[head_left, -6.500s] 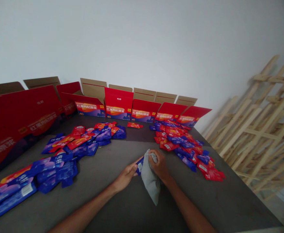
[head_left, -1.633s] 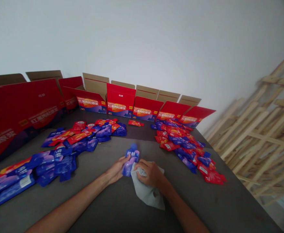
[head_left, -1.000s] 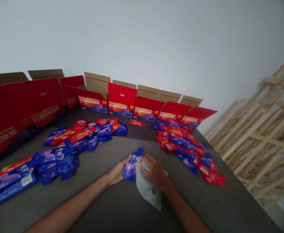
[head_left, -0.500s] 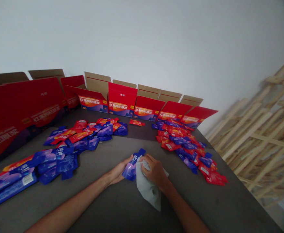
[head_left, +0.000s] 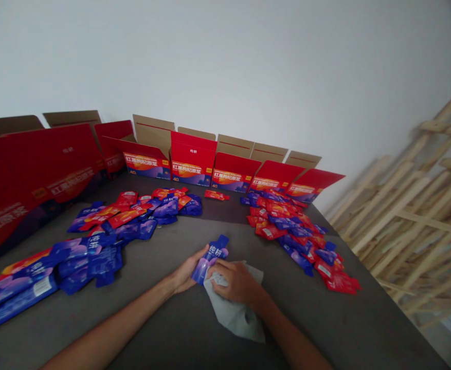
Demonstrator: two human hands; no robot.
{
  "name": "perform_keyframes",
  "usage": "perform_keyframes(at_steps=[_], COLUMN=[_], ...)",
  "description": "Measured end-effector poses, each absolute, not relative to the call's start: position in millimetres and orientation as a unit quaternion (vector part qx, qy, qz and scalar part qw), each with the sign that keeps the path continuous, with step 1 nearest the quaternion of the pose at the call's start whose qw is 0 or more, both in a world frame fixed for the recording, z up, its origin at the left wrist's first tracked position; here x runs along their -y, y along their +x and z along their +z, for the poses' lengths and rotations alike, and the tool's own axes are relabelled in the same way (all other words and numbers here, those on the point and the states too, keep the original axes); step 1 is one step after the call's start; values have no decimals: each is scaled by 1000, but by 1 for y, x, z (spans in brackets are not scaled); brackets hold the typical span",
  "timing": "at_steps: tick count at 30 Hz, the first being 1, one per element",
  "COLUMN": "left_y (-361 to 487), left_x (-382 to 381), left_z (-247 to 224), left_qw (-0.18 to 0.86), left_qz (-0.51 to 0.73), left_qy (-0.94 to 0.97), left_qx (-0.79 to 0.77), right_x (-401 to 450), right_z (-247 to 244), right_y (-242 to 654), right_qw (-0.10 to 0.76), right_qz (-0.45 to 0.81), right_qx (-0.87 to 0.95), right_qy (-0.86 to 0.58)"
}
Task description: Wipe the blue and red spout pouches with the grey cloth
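Observation:
My left hand (head_left: 187, 273) holds a blue and purple pouch (head_left: 217, 250) by its left edge, above the grey table (head_left: 163, 318). Bunched in my right hand (head_left: 234, 281) is a pale grey cloth (head_left: 235, 318), which hangs down below the fingers. The right fingers press the cloth against the lower right part of the pouch. The pouch's spout end points up and away from me, and white characters show on its upper half.
Red and blue pouches lie in a left pile (head_left: 132, 216), a blue heap nearer (head_left: 86, 262) and a right pile (head_left: 298, 228). One red pouch (head_left: 216, 195) lies apart. Open red boxes (head_left: 231, 174) line the back and left. Wooden frames (head_left: 414, 221) stand right.
My right hand and the cloth have moved down and slightly left along the pouch, uncovering more of its upper half. The cloth's hanging end has shifted right. My left hand keeps its hold.

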State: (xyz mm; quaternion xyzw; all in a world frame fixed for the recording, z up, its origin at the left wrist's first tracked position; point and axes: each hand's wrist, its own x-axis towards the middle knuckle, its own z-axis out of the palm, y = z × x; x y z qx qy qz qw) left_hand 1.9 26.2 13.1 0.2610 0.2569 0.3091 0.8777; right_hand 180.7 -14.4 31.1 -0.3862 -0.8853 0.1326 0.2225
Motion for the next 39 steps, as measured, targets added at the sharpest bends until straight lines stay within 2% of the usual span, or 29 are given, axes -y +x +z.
perform_keyframes(at_steps=[4, 10, 13, 27, 30, 36, 39], left_y=[3, 4, 6, 9, 9, 12, 12], left_x=[-25, -23, -22, -22, -21, -18, -18], left_z=[16, 13, 8, 3, 4, 6, 6], left_qw=[872, 859, 855, 819, 824, 817, 823], left_qz=[325, 330, 327, 374, 374, 368, 366], left_qy=[264, 263, 268, 283, 292, 277, 267], left_qx=[-256, -289, -299, -330, -310, -347, -343], right_x=[14, 4, 2, 18, 16, 5, 2], right_z=[29, 28, 29, 34, 29, 24, 24], right_y=[180, 186, 188, 179, 178, 185, 188], right_qw=[234, 323, 334, 179, 208, 337, 367], right_qz=[114, 109, 113, 167, 141, 132, 133], right_qx=[870, 798, 786, 894, 874, 785, 767], right_qy=[-420, -496, -507, -376, -416, -503, -509])
